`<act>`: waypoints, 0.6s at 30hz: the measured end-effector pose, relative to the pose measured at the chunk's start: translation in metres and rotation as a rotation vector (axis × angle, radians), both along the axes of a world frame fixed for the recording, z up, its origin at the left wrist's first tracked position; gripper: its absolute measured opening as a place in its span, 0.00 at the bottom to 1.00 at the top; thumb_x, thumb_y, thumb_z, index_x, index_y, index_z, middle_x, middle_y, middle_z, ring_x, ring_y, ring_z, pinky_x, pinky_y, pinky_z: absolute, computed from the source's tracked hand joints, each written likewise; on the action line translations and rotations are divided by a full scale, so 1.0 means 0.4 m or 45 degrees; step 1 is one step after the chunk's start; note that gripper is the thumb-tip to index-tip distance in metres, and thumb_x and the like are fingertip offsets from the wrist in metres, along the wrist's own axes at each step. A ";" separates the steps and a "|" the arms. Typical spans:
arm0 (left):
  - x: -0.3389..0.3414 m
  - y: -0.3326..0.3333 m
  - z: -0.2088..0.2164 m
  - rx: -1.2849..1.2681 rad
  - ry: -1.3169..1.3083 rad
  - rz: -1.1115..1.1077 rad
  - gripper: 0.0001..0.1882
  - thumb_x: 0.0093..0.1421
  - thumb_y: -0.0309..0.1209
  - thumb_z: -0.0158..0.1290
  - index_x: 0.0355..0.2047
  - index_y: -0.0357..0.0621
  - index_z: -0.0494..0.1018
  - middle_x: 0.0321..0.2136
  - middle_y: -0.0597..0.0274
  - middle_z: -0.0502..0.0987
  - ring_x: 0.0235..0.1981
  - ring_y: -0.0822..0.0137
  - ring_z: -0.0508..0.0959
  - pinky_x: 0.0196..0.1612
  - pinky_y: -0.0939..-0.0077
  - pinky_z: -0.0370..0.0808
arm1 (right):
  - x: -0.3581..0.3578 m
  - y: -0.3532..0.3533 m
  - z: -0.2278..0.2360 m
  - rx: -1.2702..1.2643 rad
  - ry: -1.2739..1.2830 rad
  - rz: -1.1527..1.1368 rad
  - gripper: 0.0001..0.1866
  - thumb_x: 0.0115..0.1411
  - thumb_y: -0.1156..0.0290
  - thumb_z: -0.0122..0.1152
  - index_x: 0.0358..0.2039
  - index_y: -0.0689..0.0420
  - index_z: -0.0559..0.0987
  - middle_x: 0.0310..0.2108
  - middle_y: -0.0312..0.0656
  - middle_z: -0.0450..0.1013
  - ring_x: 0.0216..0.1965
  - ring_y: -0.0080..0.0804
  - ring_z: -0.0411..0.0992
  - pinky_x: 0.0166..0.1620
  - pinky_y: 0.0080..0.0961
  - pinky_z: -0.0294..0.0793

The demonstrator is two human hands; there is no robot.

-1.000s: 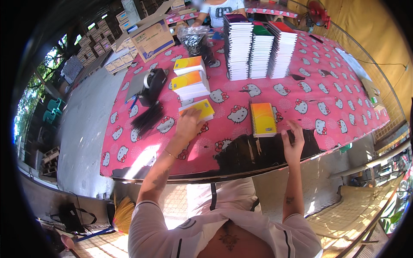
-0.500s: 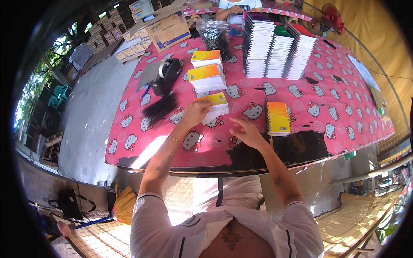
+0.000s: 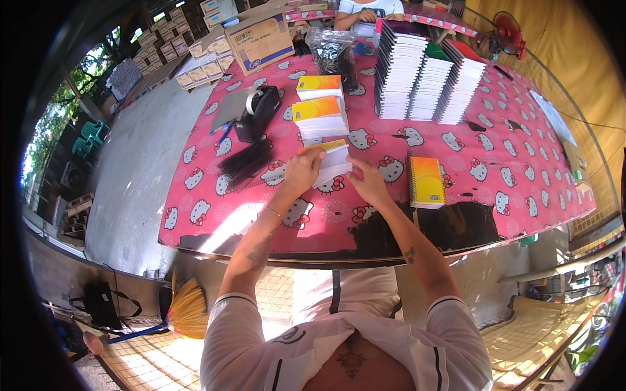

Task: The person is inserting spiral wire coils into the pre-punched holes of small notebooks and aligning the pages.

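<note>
Directly before me is a small pile of notebook pages [image 3: 334, 158] with a yellow-orange cover along its far edge. My left hand [image 3: 305, 171] grips the left side of the top notebook, its fingers curled over the cover. At the pile's right edge my right hand [image 3: 367, 181] is closed, thumb and fingers pinching the notebook's corner; the fingertips are partly hidden. Beyond lie two more piles of loose notebooks, a nearer orange-covered pile [image 3: 318, 109] and a farther one [image 3: 319, 85]. Black spiral binding coils [image 3: 246, 161] lie left of my left hand.
A finished spiral notebook [image 3: 426, 181] lies to the right. Tall notebook stacks [image 3: 396, 72] stand behind it. A black tape dispenser [image 3: 259, 114], a bag of dark coils [image 3: 331, 55] and a cardboard box [image 3: 263, 45] occupy the far left. Another person [image 3: 370, 12] sits across the table.
My right hand has moved up and left, from apart to the pile's right edge. The top cover now tilts up, showing white pages. The view has shifted slightly.
</note>
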State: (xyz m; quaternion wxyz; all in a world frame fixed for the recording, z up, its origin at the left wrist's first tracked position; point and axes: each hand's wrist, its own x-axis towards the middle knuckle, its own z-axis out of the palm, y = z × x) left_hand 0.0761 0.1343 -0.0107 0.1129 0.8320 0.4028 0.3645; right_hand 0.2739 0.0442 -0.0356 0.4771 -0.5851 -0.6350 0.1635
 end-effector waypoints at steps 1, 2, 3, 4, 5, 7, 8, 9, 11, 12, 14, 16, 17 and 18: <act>0.006 -0.003 0.002 -0.005 -0.015 0.008 0.12 0.66 0.38 0.54 0.41 0.46 0.81 0.37 0.51 0.83 0.33 0.47 0.83 0.36 0.57 0.79 | -0.001 0.000 0.000 0.071 -0.088 -0.032 0.21 0.58 0.72 0.63 0.54 0.55 0.77 0.48 0.49 0.75 0.44 0.42 0.77 0.49 0.32 0.75; 0.010 -0.007 0.003 -0.009 -0.030 0.016 0.12 0.67 0.39 0.54 0.41 0.46 0.81 0.36 0.51 0.83 0.32 0.48 0.83 0.36 0.57 0.79 | -0.001 0.001 0.002 0.046 -0.073 -0.033 0.20 0.58 0.73 0.63 0.53 0.56 0.78 0.49 0.49 0.75 0.44 0.43 0.77 0.49 0.32 0.75; 0.014 -0.011 0.003 -0.014 -0.045 0.025 0.12 0.67 0.39 0.53 0.41 0.46 0.81 0.36 0.51 0.83 0.32 0.48 0.83 0.36 0.57 0.79 | -0.001 0.004 0.004 0.021 -0.059 -0.035 0.19 0.58 0.74 0.62 0.52 0.57 0.78 0.49 0.49 0.75 0.44 0.43 0.77 0.49 0.32 0.75; 0.014 -0.013 0.000 -0.014 -0.039 0.038 0.13 0.67 0.40 0.54 0.41 0.46 0.81 0.35 0.52 0.83 0.32 0.48 0.83 0.36 0.57 0.79 | -0.003 0.011 0.007 0.001 -0.044 -0.030 0.18 0.58 0.75 0.61 0.51 0.57 0.79 0.49 0.49 0.75 0.44 0.43 0.76 0.49 0.32 0.75; 0.015 -0.016 -0.004 -0.014 -0.034 0.051 0.13 0.67 0.40 0.54 0.42 0.47 0.81 0.34 0.52 0.83 0.32 0.48 0.83 0.36 0.58 0.79 | -0.003 0.012 0.010 0.014 -0.025 -0.019 0.18 0.58 0.75 0.61 0.51 0.58 0.79 0.48 0.49 0.75 0.43 0.43 0.76 0.49 0.33 0.75; 0.014 -0.015 -0.008 -0.009 -0.043 0.063 0.13 0.67 0.41 0.54 0.42 0.47 0.81 0.33 0.53 0.83 0.31 0.49 0.83 0.35 0.58 0.79 | 0.000 0.010 0.015 0.035 0.012 0.005 0.18 0.58 0.77 0.60 0.51 0.59 0.78 0.48 0.49 0.76 0.43 0.42 0.76 0.48 0.33 0.75; 0.013 -0.014 -0.010 -0.003 -0.058 0.062 0.13 0.67 0.41 0.54 0.42 0.47 0.81 0.32 0.53 0.83 0.31 0.49 0.83 0.35 0.58 0.79 | -0.001 0.012 0.018 0.066 -0.017 0.001 0.18 0.57 0.78 0.59 0.50 0.59 0.79 0.47 0.49 0.76 0.42 0.43 0.76 0.48 0.34 0.75; 0.013 -0.013 -0.012 0.004 -0.073 0.061 0.13 0.66 0.41 0.54 0.42 0.48 0.81 0.32 0.53 0.83 0.31 0.50 0.83 0.35 0.58 0.79 | 0.000 0.014 0.022 0.097 -0.047 -0.003 0.19 0.57 0.79 0.58 0.50 0.58 0.79 0.45 0.49 0.77 0.42 0.43 0.76 0.48 0.35 0.74; 0.012 -0.015 -0.009 -0.014 -0.073 0.060 0.13 0.66 0.41 0.54 0.42 0.48 0.81 0.31 0.54 0.83 0.31 0.50 0.83 0.35 0.58 0.79 | 0.003 0.015 0.036 0.137 -0.144 -0.020 0.19 0.55 0.80 0.57 0.49 0.57 0.79 0.45 0.47 0.78 0.45 0.45 0.75 0.50 0.37 0.74; 0.012 -0.017 -0.008 -0.023 -0.073 0.059 0.13 0.66 0.41 0.54 0.42 0.49 0.81 0.31 0.54 0.83 0.30 0.50 0.83 0.35 0.59 0.79 | 0.007 0.016 0.044 0.149 -0.214 -0.030 0.19 0.54 0.81 0.57 0.48 0.56 0.80 0.45 0.46 0.78 0.47 0.46 0.75 0.51 0.39 0.73; 0.013 -0.022 -0.006 -0.024 -0.091 0.060 0.13 0.67 0.41 0.54 0.42 0.49 0.81 0.31 0.53 0.83 0.30 0.50 0.83 0.35 0.59 0.79 | 0.005 0.015 0.058 0.169 -0.349 -0.083 0.20 0.53 0.82 0.56 0.47 0.53 0.80 0.44 0.44 0.79 0.48 0.48 0.74 0.51 0.42 0.72; 0.014 -0.023 -0.009 -0.021 -0.105 0.063 0.13 0.67 0.41 0.54 0.42 0.49 0.81 0.32 0.53 0.83 0.30 0.50 0.83 0.35 0.59 0.79 | -0.003 0.011 0.065 0.183 -0.481 -0.170 0.22 0.52 0.84 0.54 0.46 0.51 0.81 0.40 0.45 0.79 0.43 0.51 0.75 0.49 0.43 0.74; 0.013 -0.022 -0.012 -0.017 -0.110 0.065 0.13 0.66 0.41 0.54 0.42 0.49 0.81 0.32 0.53 0.83 0.30 0.50 0.83 0.35 0.59 0.79 | -0.005 0.010 0.067 0.159 -0.506 -0.167 0.21 0.52 0.83 0.55 0.46 0.50 0.81 0.41 0.44 0.79 0.44 0.50 0.75 0.49 0.43 0.73; 0.010 -0.021 -0.016 -0.013 -0.115 0.068 0.13 0.66 0.41 0.54 0.42 0.49 0.81 0.32 0.53 0.83 0.31 0.50 0.83 0.35 0.59 0.79 | -0.007 0.010 0.070 0.135 -0.530 -0.163 0.21 0.52 0.82 0.55 0.46 0.50 0.81 0.43 0.44 0.79 0.45 0.48 0.75 0.49 0.43 0.73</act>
